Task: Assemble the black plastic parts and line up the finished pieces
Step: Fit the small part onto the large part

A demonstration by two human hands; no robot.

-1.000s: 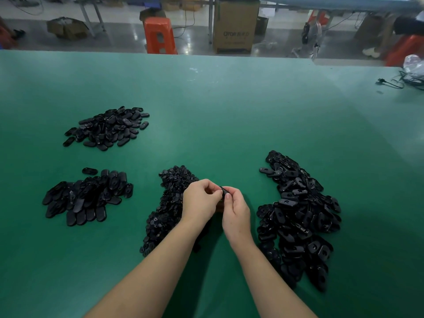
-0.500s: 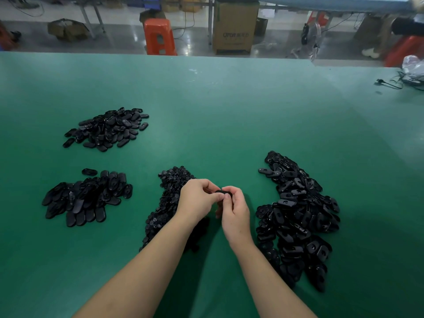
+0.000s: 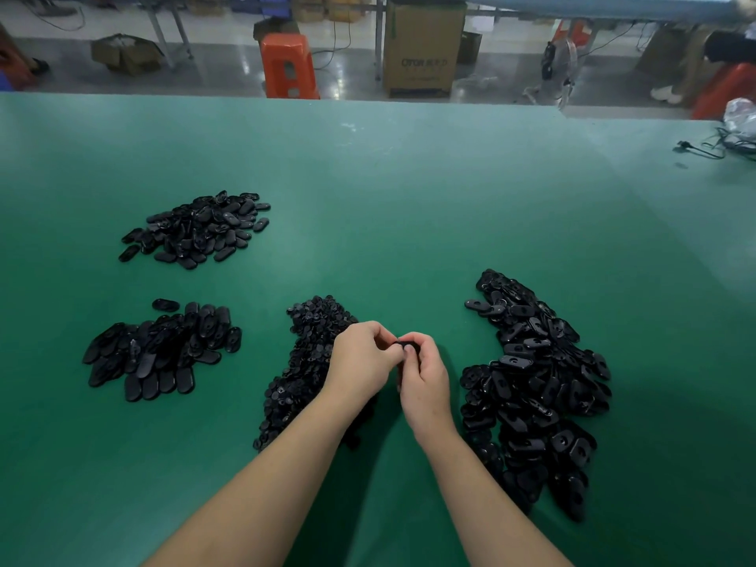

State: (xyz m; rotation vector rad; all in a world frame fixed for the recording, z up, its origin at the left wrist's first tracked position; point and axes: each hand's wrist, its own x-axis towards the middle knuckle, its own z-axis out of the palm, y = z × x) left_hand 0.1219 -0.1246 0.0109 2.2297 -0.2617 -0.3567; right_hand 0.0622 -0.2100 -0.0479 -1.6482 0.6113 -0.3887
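Parts: two piles [image 3: 163, 354] at left look finished, small-piece heap [image 3: 311, 354] centre. My left hand [image 3: 362, 358] pinches part [image 3: 409, 346] against right hand [image 3: 425, 378]; both clasp it above mat [image 3: 409, 198]. Since second ago part turned flatter, hands barely shifted; I judge pressing underway. Loose heap [image 3: 536, 386] right.

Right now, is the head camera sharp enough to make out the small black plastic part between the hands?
Head view: barely. The small black plastic part is a dark blob pinched by the left hand and right hand; dim light flattens the black piles; wide-angle bending curves the green table edge.
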